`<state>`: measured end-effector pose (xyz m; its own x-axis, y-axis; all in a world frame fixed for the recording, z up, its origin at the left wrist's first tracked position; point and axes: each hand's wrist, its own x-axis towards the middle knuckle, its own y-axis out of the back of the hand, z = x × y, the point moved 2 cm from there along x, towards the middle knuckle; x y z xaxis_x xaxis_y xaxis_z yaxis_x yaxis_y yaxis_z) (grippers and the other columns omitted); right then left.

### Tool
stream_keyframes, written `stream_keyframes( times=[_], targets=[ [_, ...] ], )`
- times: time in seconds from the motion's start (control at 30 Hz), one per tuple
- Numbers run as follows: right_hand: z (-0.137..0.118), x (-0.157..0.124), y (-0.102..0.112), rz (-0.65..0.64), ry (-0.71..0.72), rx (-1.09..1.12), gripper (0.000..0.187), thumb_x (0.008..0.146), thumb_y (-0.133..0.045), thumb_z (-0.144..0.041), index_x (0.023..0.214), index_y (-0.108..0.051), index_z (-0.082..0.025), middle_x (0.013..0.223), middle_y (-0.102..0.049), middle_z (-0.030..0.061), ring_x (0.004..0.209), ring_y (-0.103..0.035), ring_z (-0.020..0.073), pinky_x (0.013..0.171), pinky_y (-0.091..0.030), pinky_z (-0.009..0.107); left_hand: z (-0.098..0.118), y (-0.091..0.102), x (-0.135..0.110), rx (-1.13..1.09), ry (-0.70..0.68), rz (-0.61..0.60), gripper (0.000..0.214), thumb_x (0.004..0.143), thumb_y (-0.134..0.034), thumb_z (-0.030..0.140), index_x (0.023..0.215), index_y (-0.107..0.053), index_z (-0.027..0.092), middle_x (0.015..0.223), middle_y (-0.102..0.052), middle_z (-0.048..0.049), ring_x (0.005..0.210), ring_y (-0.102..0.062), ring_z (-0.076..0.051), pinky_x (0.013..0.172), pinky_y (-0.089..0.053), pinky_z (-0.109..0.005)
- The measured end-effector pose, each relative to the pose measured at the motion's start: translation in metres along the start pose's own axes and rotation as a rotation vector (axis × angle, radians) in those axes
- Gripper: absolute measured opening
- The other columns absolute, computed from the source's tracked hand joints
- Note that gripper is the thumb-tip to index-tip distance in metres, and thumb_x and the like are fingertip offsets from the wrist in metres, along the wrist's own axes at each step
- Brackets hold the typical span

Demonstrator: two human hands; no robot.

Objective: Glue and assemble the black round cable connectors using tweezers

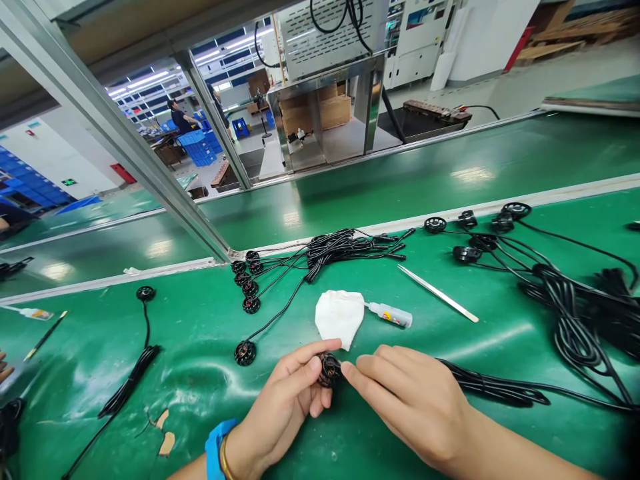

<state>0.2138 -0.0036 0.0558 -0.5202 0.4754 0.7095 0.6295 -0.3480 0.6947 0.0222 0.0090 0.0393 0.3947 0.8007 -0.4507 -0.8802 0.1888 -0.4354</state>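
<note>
My left hand (293, 387), with a blue band at the wrist, pinches a small round black cable head (329, 369) between thumb and fingers. Coppery bits show inside it. The fingers of my right hand (407, 393) are curled, with the fingertips against the right side of that head; whatever they pinch is hidden. A folded black cable (495, 387) emerges from behind my right hand. Just beyond my hands lie a white cloth pad (340, 317) and a small glue bottle (393, 315), its nozzle touching the pad. White tweezers (439, 293) rest farther right.
Bundled cables (345, 250) with round heads (245, 353) lie ahead; more coiled cables (575, 327) are at right. A single cable (133, 380) lies left, near torn spots in the green mat (200, 387). Another person's fingers (5, 368) show at the left edge. A metal post (145, 153) rises beyond.
</note>
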Motion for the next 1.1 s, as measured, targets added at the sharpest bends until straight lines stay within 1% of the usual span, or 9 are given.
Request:
stream_keyframes(
  times=[0.07,0.17,0.27,0.43,0.57,0.7,0.8,0.93,1.1],
  targets=[
    [0.0,0.002,0.001,-0.024,0.01,-0.001,0.026,0.101,-0.039,-0.013,0.108,-0.064,-0.01,0.078,-0.066,0.0067,0.066,-0.055,0.0161,0.059,-0.039,0.03,0.001,0.001,-0.001,0.007,-0.036,-0.004,0.04,0.09,-0.067,0.035,0.125,-0.069,0.016,0.082,-0.063,-0.0046,0.064,-0.051,-0.01,0.058,-0.036,-0.022],
    [-0.001,0.004,0.001,-0.053,0.019,-0.007,0.03,0.102,-0.036,-0.013,0.108,-0.065,-0.009,0.079,-0.066,0.0072,0.067,-0.055,0.0169,0.059,-0.039,0.031,0.003,0.001,-0.002,0.077,-0.113,-0.012,0.041,0.092,-0.066,0.035,0.13,-0.066,0.02,0.109,-0.069,-0.0101,0.072,-0.052,-0.012,0.063,-0.039,-0.024],
    [-0.002,0.006,0.002,-0.053,0.026,-0.016,0.035,0.103,-0.031,-0.012,0.106,-0.066,-0.009,0.077,-0.065,0.0074,0.068,-0.056,0.0177,0.06,-0.039,0.032,0.003,0.002,-0.003,0.21,-0.193,0.008,0.041,0.095,-0.061,0.036,0.134,-0.064,0.023,0.118,-0.07,-0.011,0.078,-0.053,-0.015,0.071,-0.043,-0.026],
    [-0.005,0.007,0.0,-0.082,0.039,-0.085,0.041,0.102,-0.027,-0.009,0.098,-0.068,-0.01,0.079,-0.066,0.0076,0.068,-0.055,0.0172,0.061,-0.036,0.033,0.002,0.003,-0.003,0.398,-0.26,0.09,0.043,0.094,-0.061,0.04,0.135,-0.063,0.026,0.123,-0.072,-0.0102,0.077,-0.055,-0.015,0.073,-0.047,-0.028],
    [-0.009,0.004,-0.002,-0.093,0.051,-0.186,0.04,0.101,-0.03,-0.01,0.097,-0.069,-0.011,0.08,-0.066,0.0078,0.068,-0.055,0.0178,0.062,-0.036,0.034,0.0,0.002,-0.001,0.411,-0.277,0.163,0.044,0.089,-0.068,0.043,0.13,-0.067,0.028,0.121,-0.071,-0.0091,0.078,-0.056,-0.015,0.067,-0.047,-0.025],
    [-0.012,0.003,-0.005,-0.064,0.059,-0.233,0.035,0.098,-0.035,-0.009,0.094,-0.07,-0.014,0.077,-0.066,0.0072,0.067,-0.055,0.0174,0.061,-0.039,0.033,-0.001,0.0,0.001,0.429,-0.316,0.167,0.044,0.084,-0.073,0.045,0.123,-0.073,0.024,0.114,-0.069,-0.0099,0.077,-0.057,-0.015,0.061,-0.046,-0.024],
    [-0.012,0.003,-0.009,-0.05,0.033,-0.203,0.038,0.098,-0.033,-0.008,0.092,-0.069,-0.014,0.072,-0.064,0.0057,0.064,-0.054,0.0163,0.058,-0.039,0.032,-0.004,0.0,0.003,0.348,-0.266,0.158,0.047,0.083,-0.074,0.046,0.124,-0.071,0.022,0.11,-0.072,-0.011,0.069,-0.056,-0.014,0.063,-0.048,-0.026],
    [-0.008,0.002,-0.014,-0.012,-0.017,-0.145,0.041,0.101,-0.029,-0.009,0.093,-0.068,-0.014,0.069,-0.061,0.0039,0.061,-0.053,0.015,0.056,-0.037,0.03,-0.008,0.002,0.006,0.174,-0.254,0.145,0.046,0.082,-0.076,0.043,0.123,-0.072,0.021,0.114,-0.075,-0.014,0.072,-0.061,-0.016,0.073,-0.05,-0.031],
    [-0.007,0.0,-0.019,0.029,-0.033,-0.147,0.034,0.101,-0.035,-0.011,0.089,-0.067,-0.016,0.066,-0.058,0.0019,0.058,-0.051,0.0144,0.056,-0.035,0.029,-0.009,0.002,0.008,0.166,-0.269,0.124,0.044,0.08,-0.078,0.043,0.116,-0.074,0.019,0.115,-0.076,-0.0154,0.071,-0.061,-0.015,0.068,-0.05,-0.029]
  ],
)
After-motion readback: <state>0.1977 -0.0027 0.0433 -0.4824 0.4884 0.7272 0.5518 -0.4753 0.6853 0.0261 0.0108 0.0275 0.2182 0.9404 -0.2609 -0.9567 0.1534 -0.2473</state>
